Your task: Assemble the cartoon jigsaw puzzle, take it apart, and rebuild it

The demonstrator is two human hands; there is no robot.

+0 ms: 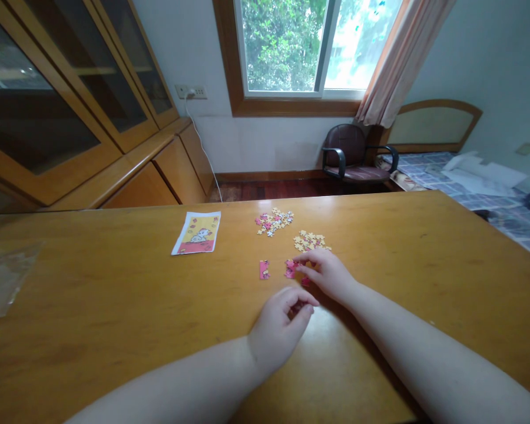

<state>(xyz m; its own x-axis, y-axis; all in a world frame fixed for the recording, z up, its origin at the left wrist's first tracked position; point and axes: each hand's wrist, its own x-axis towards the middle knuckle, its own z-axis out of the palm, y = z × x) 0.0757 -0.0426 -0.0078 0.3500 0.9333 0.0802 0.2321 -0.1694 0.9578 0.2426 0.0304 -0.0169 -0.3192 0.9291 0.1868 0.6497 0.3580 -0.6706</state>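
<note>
While both hands work low over the tabletop (115, 294), the scene reads as follows:

Room: a wood-framed glass-front cabinet (70, 106) fills the left side. Ahead is a window (291, 53) with a peach curtain (401, 59), and a dark padded armchair (351, 156) stands below it, beside a bed (481, 200) with loose white paper (481, 176) on its checked cover.

Tabletop: honey-coloured wood, with a clear plastic sheet (4, 280) at the left end and a printed puzzle picture (196, 233) lying flat near the far edge.

Jigsaw pieces: right of the picture lie two loose piles, one pink and cream (274, 222), the other mostly yellow (311, 240). Nearer the hands, a small joined pink strip (264, 270) sits alone, just left of a pink cluster (290, 269). A single pink piece (305, 281) lies partly under the right hand (324, 274).

Right hand: its fingers (302, 257) reach forward, their tips on the pink cluster; whether they grip it, I cannot tell.

Left hand (280, 330): its fingers (302, 300) curl in toward the thumb, with a dark speck between them; whether that is a held piece, I cannot tell.

Step in hand: apparently joining the pink pieces, with most pieces yet loose.

Next move: the cluster seems to call for a firm pinch and seating against its neighbours.
</note>
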